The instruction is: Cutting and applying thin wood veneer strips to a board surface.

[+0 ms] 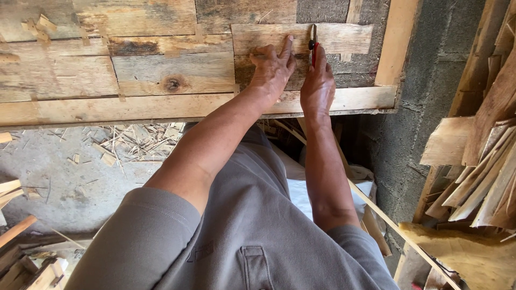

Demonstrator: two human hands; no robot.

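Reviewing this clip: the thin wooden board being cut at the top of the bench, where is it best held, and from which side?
Hold the thin board flat from above, just left of the cut line, as the left hand does with spread fingers. It lies flat on the bench, too thin to pinch, and the right hand runs a red knife along it, so pressing down beside the blade probably steadies it best.

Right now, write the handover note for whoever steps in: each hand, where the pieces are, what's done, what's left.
Left hand: flat on the thin wood board, fingers spread, pinning it to the plank bench.
Right hand: closed grip on a red-handled knife, blade standing on the board beside the left fingertips.
Done: board laid across the bench top and held; how far any cut runs cannot be told.
Left: the board appears whole. More split wood strips are stacked at the right; shavings lie on the floor.
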